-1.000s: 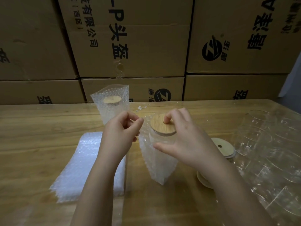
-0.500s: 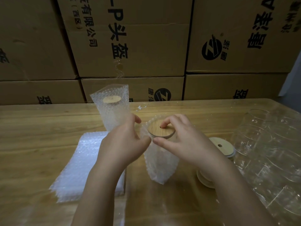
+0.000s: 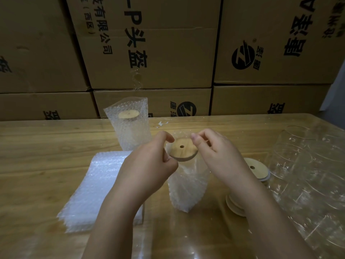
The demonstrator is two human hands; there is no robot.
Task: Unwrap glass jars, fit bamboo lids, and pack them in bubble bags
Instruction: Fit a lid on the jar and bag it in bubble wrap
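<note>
Mid-frame, a jar (image 3: 185,172) stands on the desk (image 3: 46,146) inside a bubble bag (image 3: 183,200); the left hand (image 3: 149,163) and right hand (image 3: 218,156) each pinch the bag's open rim, either side of the lid (image 3: 183,151).

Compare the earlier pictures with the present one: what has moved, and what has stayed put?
The right hand has lifted its fingers off the bamboo lid and now pinches the rim of the bubble bag opposite the left hand, which keeps its grip there. The lid has sunk deeper into the bag. The packed jar behind, flat bag stack and spare lids have not moved.
</note>
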